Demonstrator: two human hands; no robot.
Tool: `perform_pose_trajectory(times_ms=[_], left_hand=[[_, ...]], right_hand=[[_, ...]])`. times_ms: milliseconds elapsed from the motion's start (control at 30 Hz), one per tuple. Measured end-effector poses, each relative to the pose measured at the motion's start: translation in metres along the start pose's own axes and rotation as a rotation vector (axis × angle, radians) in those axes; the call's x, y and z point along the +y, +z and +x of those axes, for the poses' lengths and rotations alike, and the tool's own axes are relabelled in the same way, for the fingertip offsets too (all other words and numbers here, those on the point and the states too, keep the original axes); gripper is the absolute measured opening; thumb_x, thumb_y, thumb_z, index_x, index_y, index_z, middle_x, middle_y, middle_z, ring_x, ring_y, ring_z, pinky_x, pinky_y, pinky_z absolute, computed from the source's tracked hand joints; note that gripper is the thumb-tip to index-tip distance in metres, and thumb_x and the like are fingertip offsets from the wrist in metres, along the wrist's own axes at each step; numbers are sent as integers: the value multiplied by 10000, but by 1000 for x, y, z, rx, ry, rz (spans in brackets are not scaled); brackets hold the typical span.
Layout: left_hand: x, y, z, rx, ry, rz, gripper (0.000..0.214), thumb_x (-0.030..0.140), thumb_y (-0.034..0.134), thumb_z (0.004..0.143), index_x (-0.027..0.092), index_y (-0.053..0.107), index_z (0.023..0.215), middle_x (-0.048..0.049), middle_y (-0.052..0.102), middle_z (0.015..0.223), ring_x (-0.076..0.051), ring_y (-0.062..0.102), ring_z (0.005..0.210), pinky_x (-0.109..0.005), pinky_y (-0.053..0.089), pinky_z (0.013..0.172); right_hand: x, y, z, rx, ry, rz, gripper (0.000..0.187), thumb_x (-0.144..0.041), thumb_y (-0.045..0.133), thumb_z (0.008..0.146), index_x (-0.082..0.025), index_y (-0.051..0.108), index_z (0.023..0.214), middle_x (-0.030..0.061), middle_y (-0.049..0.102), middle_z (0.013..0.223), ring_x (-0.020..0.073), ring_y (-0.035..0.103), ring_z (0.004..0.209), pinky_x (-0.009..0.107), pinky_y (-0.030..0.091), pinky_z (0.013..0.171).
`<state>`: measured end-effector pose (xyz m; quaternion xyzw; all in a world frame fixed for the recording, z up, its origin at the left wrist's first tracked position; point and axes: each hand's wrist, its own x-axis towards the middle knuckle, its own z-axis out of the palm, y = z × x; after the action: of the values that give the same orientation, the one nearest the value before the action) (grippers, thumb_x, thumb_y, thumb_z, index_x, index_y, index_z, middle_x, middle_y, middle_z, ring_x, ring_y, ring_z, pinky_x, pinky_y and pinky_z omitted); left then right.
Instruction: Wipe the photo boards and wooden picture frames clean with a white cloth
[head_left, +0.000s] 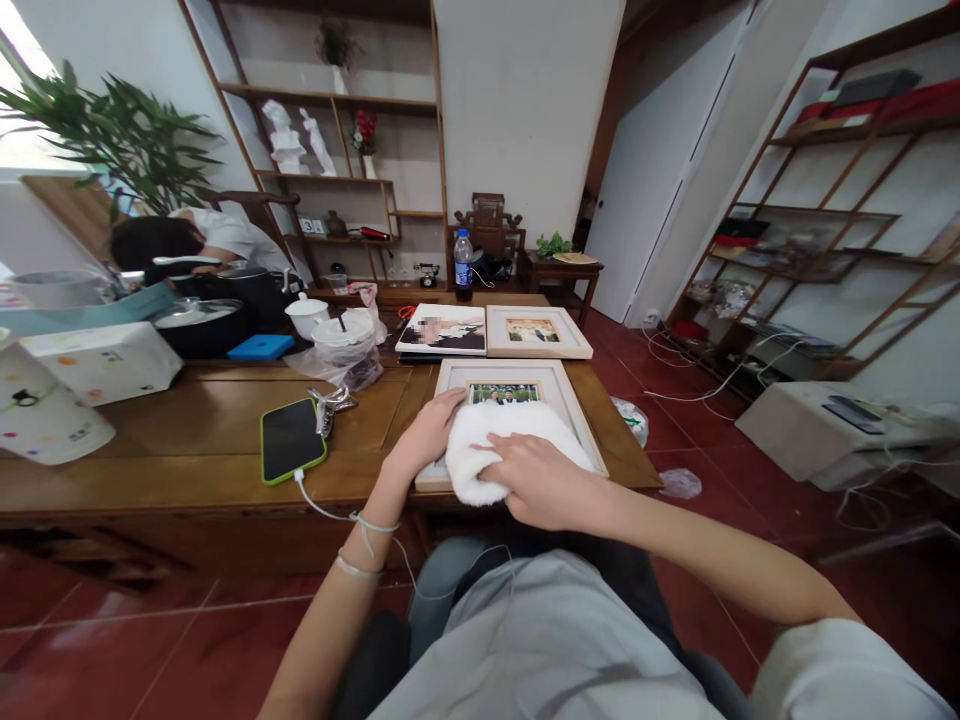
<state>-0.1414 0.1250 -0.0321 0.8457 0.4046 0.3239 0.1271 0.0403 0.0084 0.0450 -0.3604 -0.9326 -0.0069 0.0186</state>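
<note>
A light-wood picture frame (571, 390) lies flat at the table's near edge, with a small photo (504, 392) of people inside a pale mat. Over its lower half is a fluffy white cloth (480, 432), which hides part of the photo. My right hand (532, 478) presses on the cloth with its fingers bent into it. On the frame's left side rests my left hand (431, 432), fingers stretched forward along the edge beside the cloth. Behind lie a second framed photo (534, 330) and a white-edged photo album or panel (446, 330).
Left of the frame are a charging phone (292, 440), a crumpled silver wrapper (330, 402), a lidded cup in plastic (345, 335), a blue box (261, 347) and pots. A bottle (463, 265) stands behind. Another person (217, 240) bends down at the far left.
</note>
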Motion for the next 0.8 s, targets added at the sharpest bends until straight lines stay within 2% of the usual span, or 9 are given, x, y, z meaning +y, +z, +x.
perform_pose_trajectory(times_ms=[200,333,433,533,600,667,800], left_hand=[[-3,2,1,-6,77,-21,499,62,328,830,159,497,1290,-91,519,1325,-205,470,1233,-394,350,1075],[-9,5,1,-10,62,24,435,126,317,876,115,517,1262,-121,512,1328,-217,458,1246,-398,338,1082],[-10,6,1,-14,53,41,409,172,325,893,102,536,1236,-131,502,1335,-227,448,1254,-409,338,1079],[-11,6,0,-24,59,56,395,184,340,893,99,541,1223,-142,511,1319,-235,462,1240,-399,350,1069],[-12,5,0,-34,52,64,378,182,352,892,115,550,1207,-140,539,1282,-243,490,1209,-396,372,1049],[-12,4,-1,-37,43,64,361,180,360,892,134,560,1190,-132,554,1258,-249,503,1192,-401,388,1032],[-11,4,0,-29,61,41,365,172,345,899,159,561,1194,-105,557,1265,-232,500,1197,-395,391,1034]], right_hand=[[50,22,31,20,87,-82,467,-42,476,696,-181,631,1114,120,448,1390,299,383,1284,465,331,1008],[84,12,53,59,237,-96,453,-38,433,731,-175,625,1118,146,553,1256,281,549,1108,400,415,916],[97,4,70,157,338,-102,469,-58,415,762,-164,580,1188,154,518,1289,286,566,1066,389,432,881],[96,7,89,220,205,-132,474,-44,438,745,-154,578,1184,136,422,1397,300,399,1262,426,340,1000],[91,15,101,201,76,-142,471,-28,450,733,-156,587,1164,126,407,1416,290,295,1334,460,265,1051],[87,23,109,146,30,-129,456,-23,449,739,-145,589,1156,152,463,1368,285,306,1331,476,268,1041],[94,25,103,42,76,-88,438,3,417,741,-150,613,1102,153,603,1203,266,380,1294,444,331,986]])
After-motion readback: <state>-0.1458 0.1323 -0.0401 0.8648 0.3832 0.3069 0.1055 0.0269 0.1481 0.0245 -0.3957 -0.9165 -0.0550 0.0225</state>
